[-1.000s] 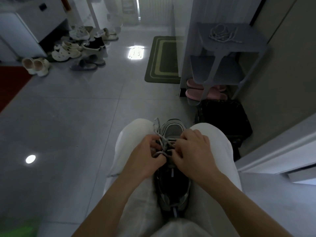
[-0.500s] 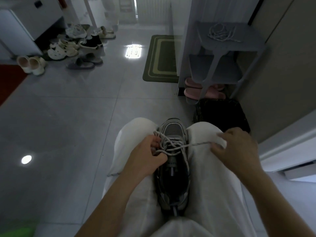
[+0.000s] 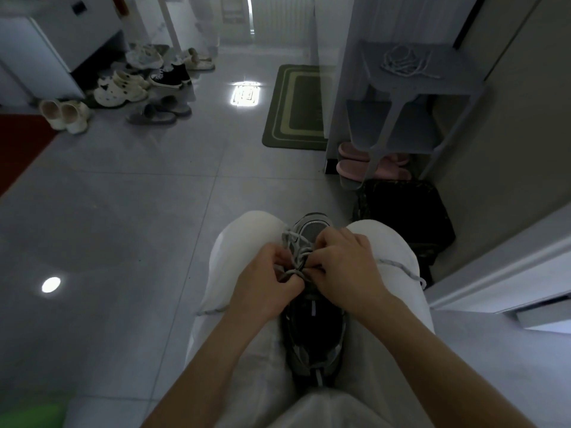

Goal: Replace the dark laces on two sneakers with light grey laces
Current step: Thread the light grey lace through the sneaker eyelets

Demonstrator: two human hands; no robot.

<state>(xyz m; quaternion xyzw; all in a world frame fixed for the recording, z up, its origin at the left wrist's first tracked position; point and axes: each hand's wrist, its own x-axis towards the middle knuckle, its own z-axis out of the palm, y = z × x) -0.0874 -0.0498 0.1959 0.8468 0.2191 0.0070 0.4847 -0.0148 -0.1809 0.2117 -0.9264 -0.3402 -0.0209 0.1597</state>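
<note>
Grey tiled hallway floor [image 3: 123,211] | sneaker [image 3: 313,332] wedged between your knees, toe far | your left hand [image 3: 262,282] and right hand [image 3: 346,267] both pinch the light grey lace [image 3: 296,251] at mid eyelets | step: likely threading upper rows | next: feed ends through near eyelets evenly

A home entryway: a heap of shoes [image 3: 148,84] lies on the tiled floor [image 3: 123,211] by a white cabinet [image 3: 46,57], with a green mat [image 3: 293,109] and pink slippers [image 3: 355,165] under a small grey rack [image 3: 417,84].
</note>
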